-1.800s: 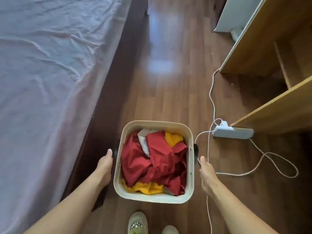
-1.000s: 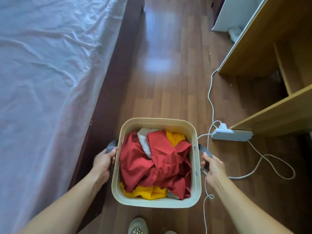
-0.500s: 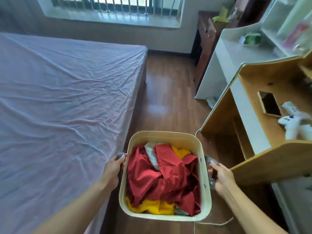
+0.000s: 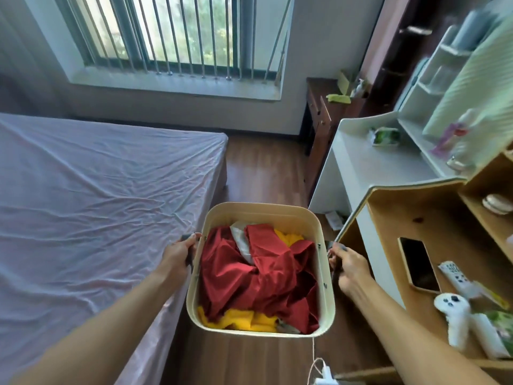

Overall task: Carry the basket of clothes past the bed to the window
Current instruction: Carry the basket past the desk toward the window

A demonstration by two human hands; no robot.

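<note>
A cream basket (image 4: 261,211) full of red and yellow clothes (image 4: 258,276) hangs in front of me above the wooden floor. My left hand (image 4: 177,252) grips the dark handle on its left side, and my right hand (image 4: 345,266) grips the handle on its right side. The bed (image 4: 97,207) with a pale wrinkled sheet fills the left. The barred window (image 4: 177,37) is in the far wall ahead, beyond the foot of the bed.
A narrow strip of wood floor (image 4: 266,168) runs between the bed and the furniture on the right. A white desk (image 4: 369,168), a wooden desk (image 4: 433,245) with a phone and controller, and a dark cabinet (image 4: 319,120) line the right. A power strip (image 4: 324,379) lies near my feet.
Both hands closed on the basket handles and lifted it off the floor. My view rose from the floor to the window, and the basket moved forward along the bed.
</note>
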